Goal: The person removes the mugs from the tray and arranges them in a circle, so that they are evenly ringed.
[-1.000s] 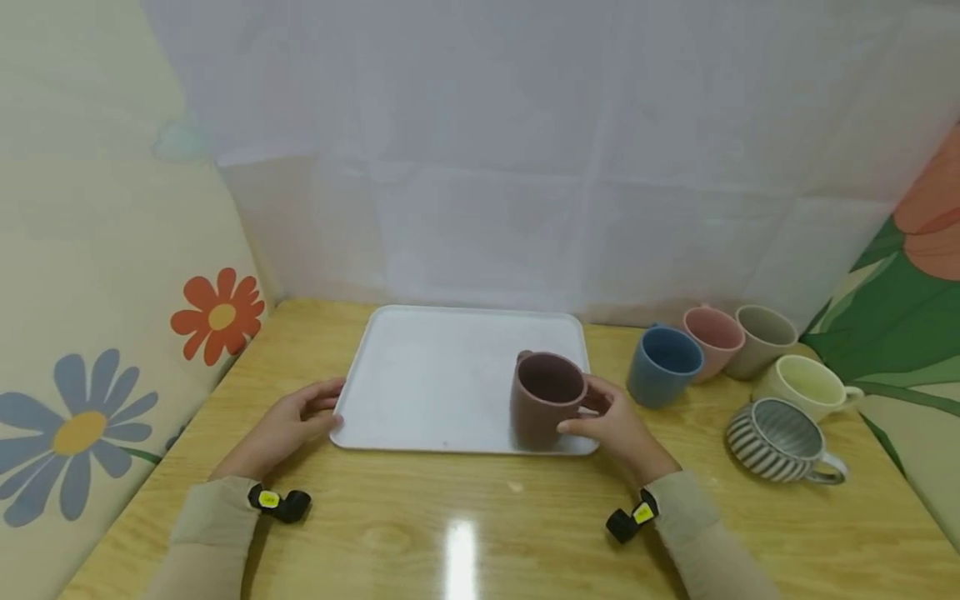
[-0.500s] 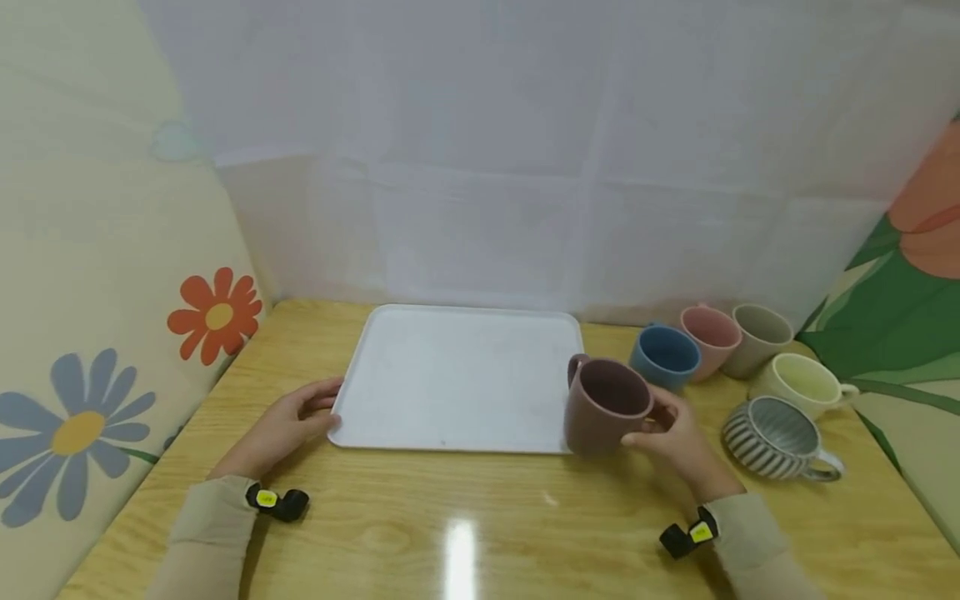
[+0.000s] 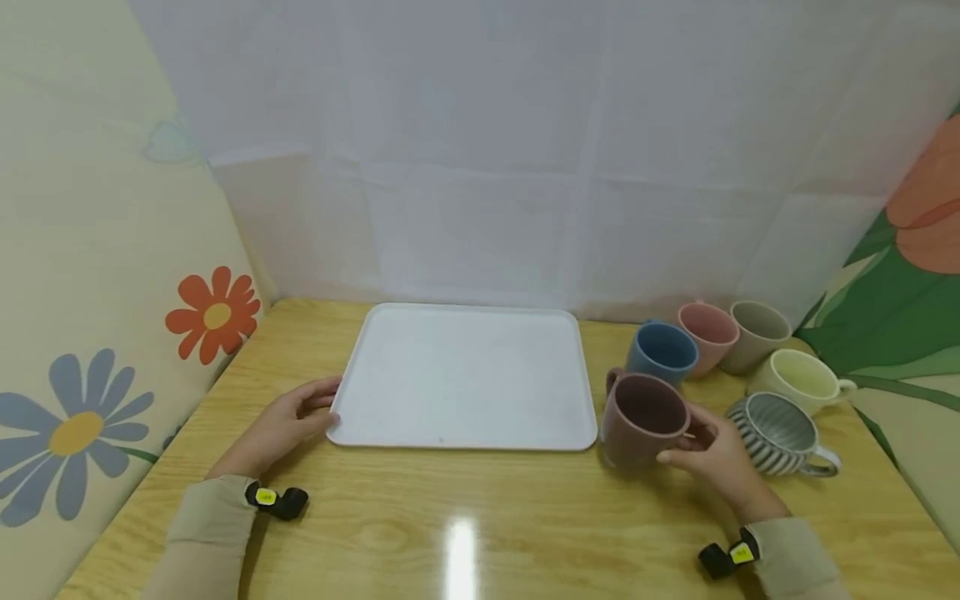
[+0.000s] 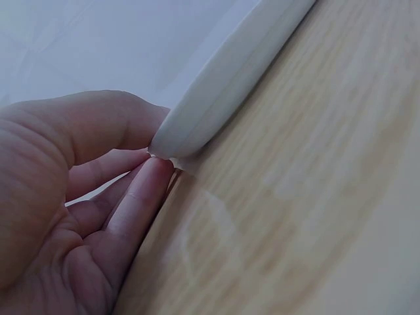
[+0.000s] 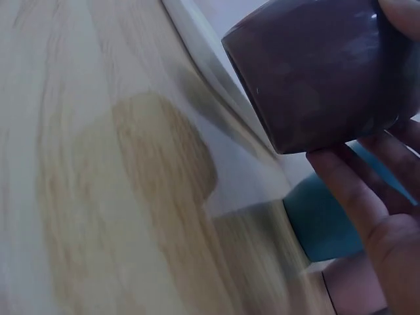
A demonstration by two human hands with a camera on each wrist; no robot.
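Observation:
My right hand (image 3: 723, 454) grips a brownish-purple mug (image 3: 637, 442) by its right side, the thumb at the near side and fingers behind. In the right wrist view the mug (image 5: 315, 72) hangs above the table, with its shadow below, and its handle points away from the hand. My left hand (image 3: 288, 425) pinches the front left edge of a white tray (image 3: 461, 383). In the left wrist view the thumb lies against the upper rim of the tray (image 4: 216, 92), and a fingertip sits under it.
Right of the tray stand a blue mug (image 3: 663, 354), a pink mug (image 3: 708, 333), a grey-beige mug (image 3: 756, 333), a pale yellow cup (image 3: 802, 379) and a grey-striped cup (image 3: 776, 433). A white cloth (image 3: 480, 167) hangs behind the wooden table (image 3: 375, 525).
My right hand has carried the brownish-purple mug rightward from over the tray's front right corner to beyond its right edge, in front of the blue mug. The left hand stays at the tray.

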